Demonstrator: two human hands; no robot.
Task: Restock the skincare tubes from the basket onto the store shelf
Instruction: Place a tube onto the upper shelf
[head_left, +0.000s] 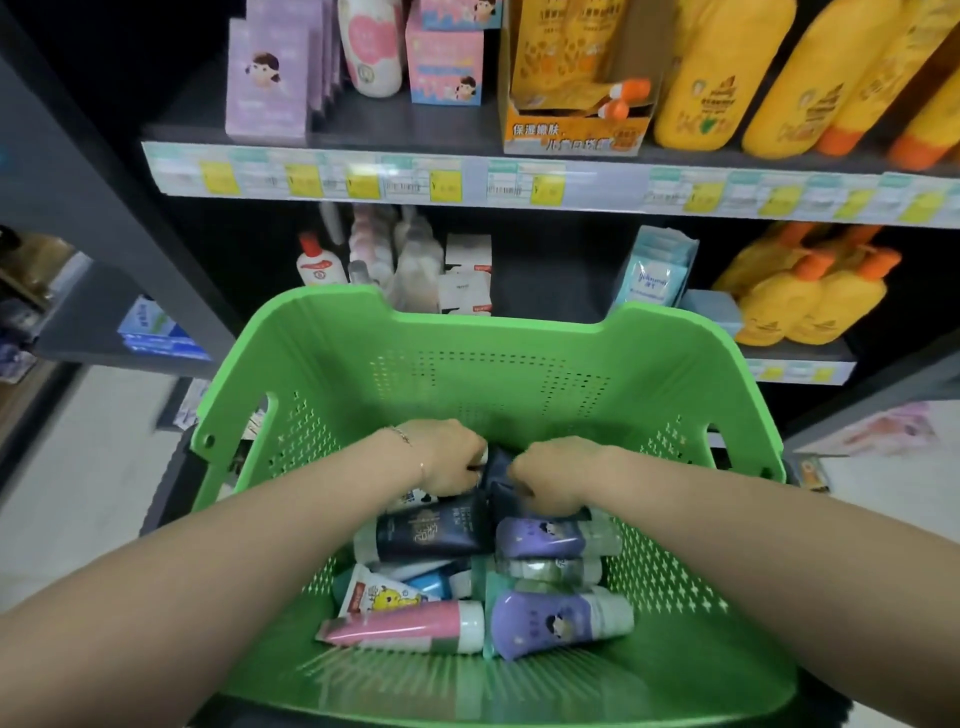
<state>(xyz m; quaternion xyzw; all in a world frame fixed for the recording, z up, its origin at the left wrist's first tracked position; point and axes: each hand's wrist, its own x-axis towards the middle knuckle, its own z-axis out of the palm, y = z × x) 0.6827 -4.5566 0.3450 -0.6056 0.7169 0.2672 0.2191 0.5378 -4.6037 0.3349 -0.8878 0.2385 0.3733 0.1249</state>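
— Where are the tubes (545, 618)?
— Soft, glossy, round-capped, heaped in the perforated green plastic basket (675, 364), near side of the shelf (597, 187).
— And the hands?
— The left hand (449, 457) and right hand (550, 475) both clench a dark navy tube (498, 467) between them.

Yellow bottles (717, 78) top right; purple boxes (267, 83) top left; price labels (447, 184) beneath.

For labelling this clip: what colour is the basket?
The basket is green; the head view shows it.
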